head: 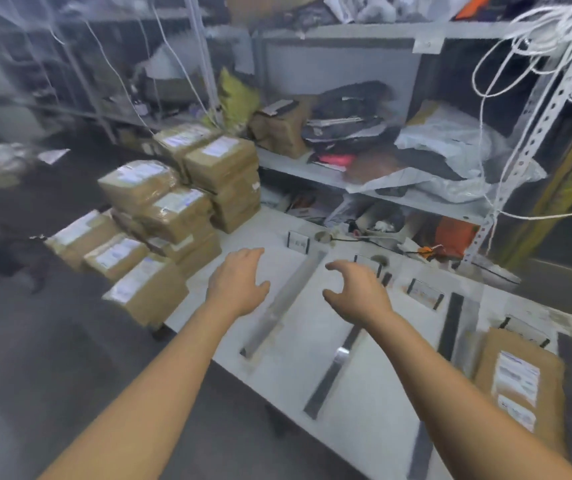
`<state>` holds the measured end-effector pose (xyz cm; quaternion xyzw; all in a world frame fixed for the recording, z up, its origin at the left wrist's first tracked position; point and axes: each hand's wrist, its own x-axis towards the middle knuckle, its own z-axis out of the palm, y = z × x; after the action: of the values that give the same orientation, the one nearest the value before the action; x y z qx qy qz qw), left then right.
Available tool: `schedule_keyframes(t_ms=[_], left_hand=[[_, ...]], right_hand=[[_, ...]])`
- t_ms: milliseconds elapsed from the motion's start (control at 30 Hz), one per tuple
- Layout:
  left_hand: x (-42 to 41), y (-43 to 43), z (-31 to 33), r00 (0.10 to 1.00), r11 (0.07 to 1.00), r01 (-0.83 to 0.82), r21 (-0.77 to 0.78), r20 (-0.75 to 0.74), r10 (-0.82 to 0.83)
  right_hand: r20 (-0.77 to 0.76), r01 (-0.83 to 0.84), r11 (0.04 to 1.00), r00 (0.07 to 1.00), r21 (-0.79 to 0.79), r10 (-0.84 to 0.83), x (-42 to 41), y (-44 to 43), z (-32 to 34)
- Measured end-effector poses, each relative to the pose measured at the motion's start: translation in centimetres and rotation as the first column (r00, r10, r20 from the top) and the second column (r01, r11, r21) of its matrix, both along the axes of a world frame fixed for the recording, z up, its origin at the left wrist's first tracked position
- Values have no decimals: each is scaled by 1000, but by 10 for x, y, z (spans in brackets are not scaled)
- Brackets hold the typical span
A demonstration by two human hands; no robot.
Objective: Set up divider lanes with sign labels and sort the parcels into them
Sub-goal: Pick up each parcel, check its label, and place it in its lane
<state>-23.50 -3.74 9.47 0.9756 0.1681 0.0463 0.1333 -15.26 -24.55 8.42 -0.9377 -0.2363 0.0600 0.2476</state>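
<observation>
My left hand [239,282] and right hand [357,292] hover spread and empty over the table [374,393], fingers loosely curved. The stacked parcels [173,209] crowd its left edge. I'd best grip one top box by both sides and lift it clear of the divider strip [282,306].

Parcel stockroom: taped boxes [177,211] stacked w/ labels, metal shelving [291,164] full of mailer bags [450,140].

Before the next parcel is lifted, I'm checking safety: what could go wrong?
The stack is tall and uneven; pulling one parcel may topple others. The front parcel sits at the table edge and could fall. The left hand or right hand could knock a divider or sign askew.
</observation>
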Motion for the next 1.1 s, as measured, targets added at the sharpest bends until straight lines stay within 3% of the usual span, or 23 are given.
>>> schedule_keyframes(t_ms=[467, 733, 1100], left_hand=[[-43, 278, 32, 994, 976, -105, 192, -15, 110], [11, 387, 27, 987, 969, -101, 227, -102, 127], [94, 545, 18, 963, 959, -253, 129, -58, 262]], right_hand=[[78, -127, 985, 988, -113, 136, -4, 270, 25], [27, -136, 991, 990, -14, 137, 56, 391, 18], [-66, -82, 989, 994, 124, 91, 105, 544, 1]])
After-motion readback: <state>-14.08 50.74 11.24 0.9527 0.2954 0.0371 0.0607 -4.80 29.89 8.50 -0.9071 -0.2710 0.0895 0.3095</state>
